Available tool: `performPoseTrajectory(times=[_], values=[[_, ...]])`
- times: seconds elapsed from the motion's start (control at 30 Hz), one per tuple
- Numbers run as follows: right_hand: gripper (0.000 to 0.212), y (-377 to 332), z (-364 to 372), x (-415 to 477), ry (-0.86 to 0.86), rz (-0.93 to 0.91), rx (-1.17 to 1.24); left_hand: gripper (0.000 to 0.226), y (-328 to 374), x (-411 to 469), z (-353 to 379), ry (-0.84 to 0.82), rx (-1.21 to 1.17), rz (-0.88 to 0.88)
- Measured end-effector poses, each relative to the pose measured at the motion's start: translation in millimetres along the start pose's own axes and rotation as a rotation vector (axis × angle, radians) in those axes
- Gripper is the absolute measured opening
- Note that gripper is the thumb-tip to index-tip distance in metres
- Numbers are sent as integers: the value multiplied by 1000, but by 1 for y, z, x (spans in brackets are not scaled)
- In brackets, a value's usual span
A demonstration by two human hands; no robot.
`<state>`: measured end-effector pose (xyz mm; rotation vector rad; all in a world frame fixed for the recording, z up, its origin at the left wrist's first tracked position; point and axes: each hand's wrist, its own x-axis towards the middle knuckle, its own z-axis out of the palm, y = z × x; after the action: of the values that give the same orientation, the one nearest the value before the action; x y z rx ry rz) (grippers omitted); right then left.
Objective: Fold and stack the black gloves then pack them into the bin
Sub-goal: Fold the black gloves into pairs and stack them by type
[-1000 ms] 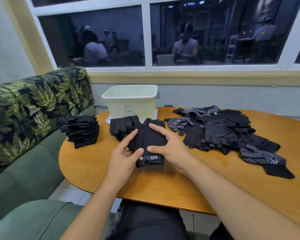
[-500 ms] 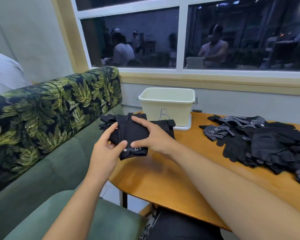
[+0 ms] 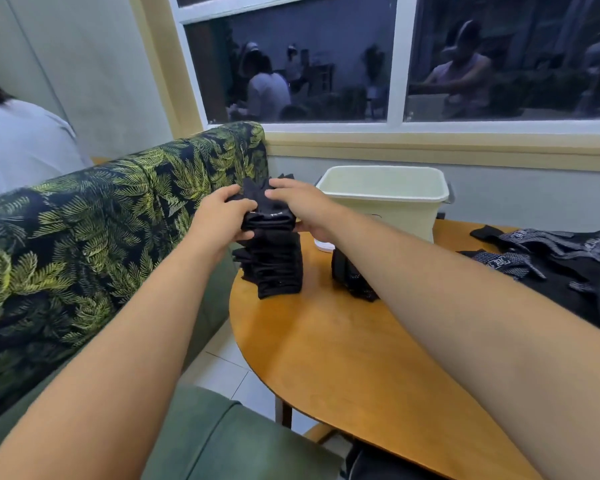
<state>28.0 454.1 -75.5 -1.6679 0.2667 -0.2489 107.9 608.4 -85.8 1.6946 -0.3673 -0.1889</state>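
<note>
Both hands hold a folded black glove pair (image 3: 269,211) right on top of the tall stack of folded black gloves (image 3: 278,268) at the table's left edge. My left hand (image 3: 220,216) grips its left side with the thumb on top. My right hand (image 3: 303,207) holds the right side, fingers over the top. A smaller folded bundle (image 3: 350,278) stands to the right of the stack, partly hidden by my right forearm. The cream bin (image 3: 383,199) sits just behind, its inside not visible. A loose pile of unfolded black gloves (image 3: 565,261) lies at the right.
The round wooden table (image 3: 343,358) has bare surface in front of the stack. A green sofa with a leaf-print backrest (image 3: 94,230) runs along the left. A person in white (image 3: 18,143) sits behind the backrest. A window fills the back wall.
Both hands carried the folded glove pair from the table's middle leftward and onto the tall stack; my head turned left with it.
</note>
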Motion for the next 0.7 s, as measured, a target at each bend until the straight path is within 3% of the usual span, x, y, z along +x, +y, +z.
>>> performPoseTrajectory(times=[0.1,0.23,0.33,0.43,0.5,0.67,0.7], values=[[48,0,2,23,-7,69,-116,54,-4,23,2,-22,15,-108],[38,13,-2,42,-7,148,-181,52,-23,37,2,-44,114,-124],[4,24,-2,49,0,195,-196,49,-28,41,5,-21,186,-108],[20,30,0,52,-21,195,-266,35,-34,41,7,-8,273,-103],[12,32,0,51,-13,182,-284,30,-39,40,6,-5,318,-87],[4,33,-2,45,51,173,-377,51,-41,39,0,5,514,-53],[15,33,-4,44,69,170,-391,55,-40,38,-1,8,542,-49]])
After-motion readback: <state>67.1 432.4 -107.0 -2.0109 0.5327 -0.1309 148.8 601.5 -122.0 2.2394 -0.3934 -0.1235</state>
